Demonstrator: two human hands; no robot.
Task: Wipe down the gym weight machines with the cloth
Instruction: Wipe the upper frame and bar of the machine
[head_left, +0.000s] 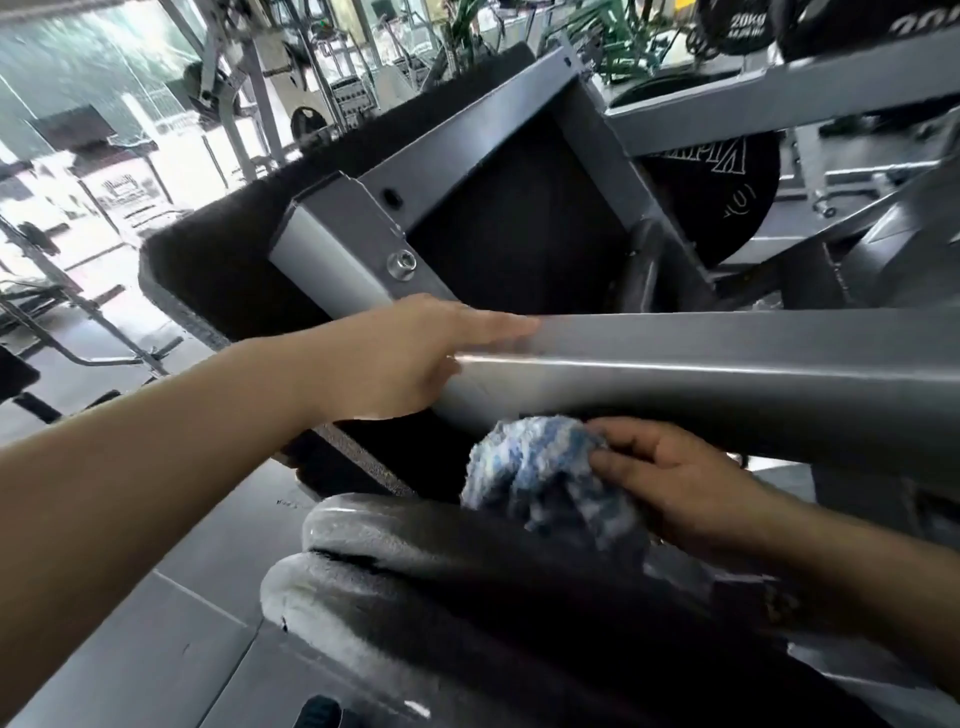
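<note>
A grey steel beam (727, 374) of the weight machine runs across the middle of the view. My left hand (410, 358) rests on its left end with the fingers straight along the top and the thumb under the edge. Below the beam, my right hand (670, 483) holds a bunched blue and white cloth (540, 467), fingers curled onto it. The cloth lies against the underside of the beam and the top of a worn weight plate (415, 561).
A grey frame (467, 156) with a black pad behind it stands beyond the beam. Black weight plates (727, 187) hang at the upper right. Other gym machines (78, 312) stand to the left on the grey floor (156, 623).
</note>
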